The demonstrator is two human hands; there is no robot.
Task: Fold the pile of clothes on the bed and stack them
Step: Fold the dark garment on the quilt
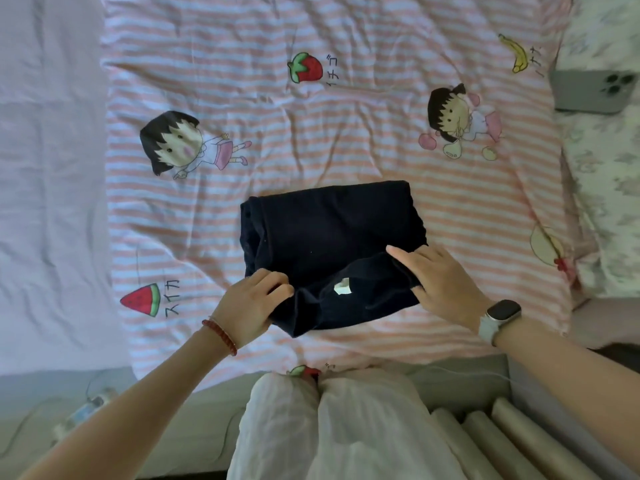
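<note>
- Folded dark navy fabric garment [329, 251] lies on pink-and-white striped cartoon-print bed sheet [346, 133], between both hands.
- Left hand [252, 303]: fingers curled, gripping garment's near-left corner.
- Right hand [440, 282]: pinching near-right fold, index finger extended.
- Small white tag [342, 286] between the hands.

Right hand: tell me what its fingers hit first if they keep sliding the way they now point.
The right hand points up-left over the dark folded garment, so its fingers would first travel across that garment's top layer. Beyond it, probably only the striped blanket.
</note>
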